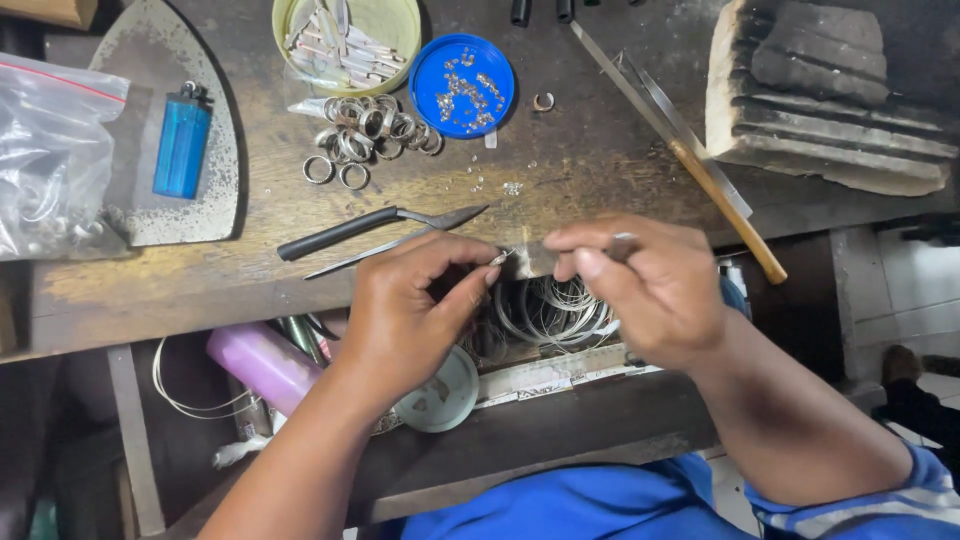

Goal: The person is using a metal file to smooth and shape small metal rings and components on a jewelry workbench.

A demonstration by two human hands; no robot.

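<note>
The left hand (415,310) is pinching a tiny silver piece (500,258) at its fingertips — the right hand (640,285), just beside, is gripping a thin tool (622,243).

Both hands meet at bench edge centre; pliers (380,228) at 10 o'clock of them, ring pile (372,130) at 11, lighter (182,142) far 10, file (680,150) at 1.

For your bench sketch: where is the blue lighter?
The blue lighter lies upper left in the head view, on a grey plate, between the plastic bag and the rings.
</note>
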